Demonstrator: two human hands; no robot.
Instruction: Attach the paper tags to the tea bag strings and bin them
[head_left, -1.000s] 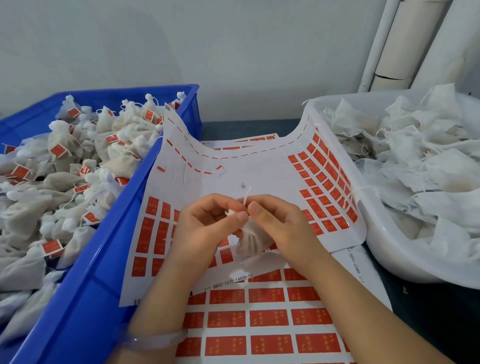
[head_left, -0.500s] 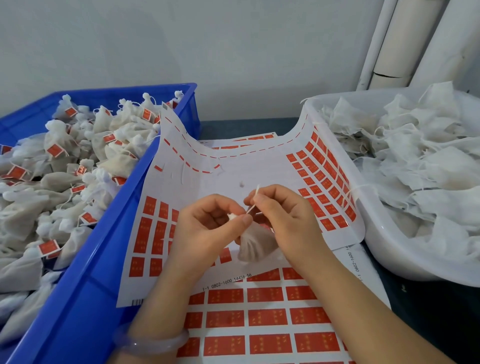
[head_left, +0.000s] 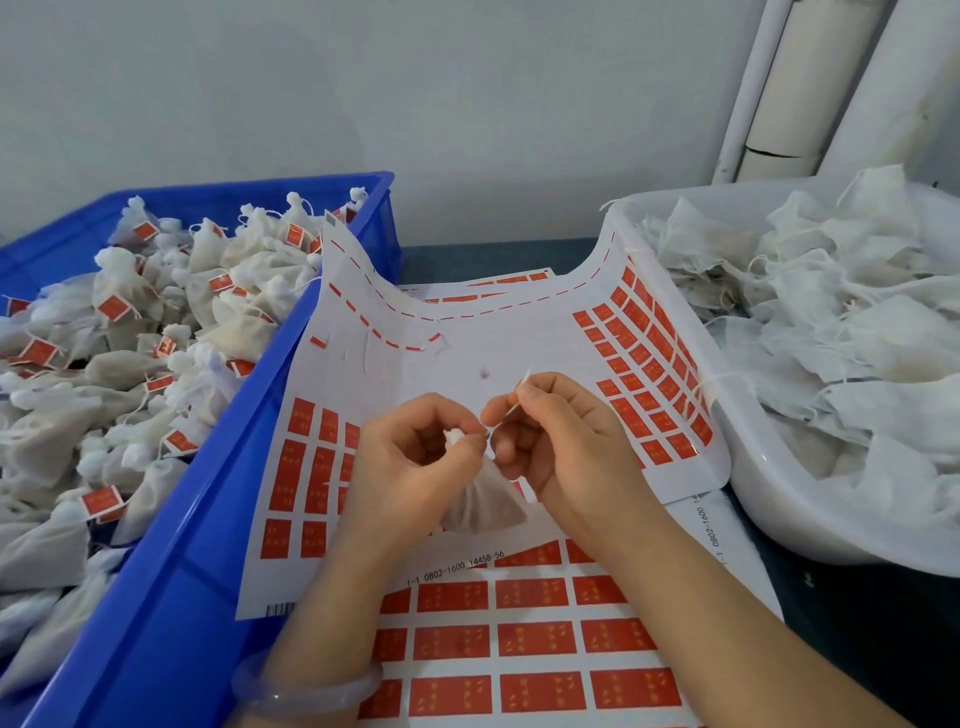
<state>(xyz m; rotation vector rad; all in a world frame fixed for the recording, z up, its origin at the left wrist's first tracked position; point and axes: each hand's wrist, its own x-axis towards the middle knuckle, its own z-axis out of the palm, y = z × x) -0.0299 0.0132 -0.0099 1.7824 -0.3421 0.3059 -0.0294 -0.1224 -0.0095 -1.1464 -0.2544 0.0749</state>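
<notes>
Currently I see the left hand (head_left: 415, 462) pinching the gathered top of the tea bag (head_left: 480, 506) at centre. The right hand (head_left: 563, 441), just beside it at 3 o'clock, pinches the string (head_left: 525, 378). The blue bin (head_left: 171, 597) with tagged bags stands at 9 o'clock.

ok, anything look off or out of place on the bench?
The top sticker sheet isn't lying flat: its far corners curl up against the blue bin on the left and the white tub on the right. Nothing looks spilled or damaged.
</notes>
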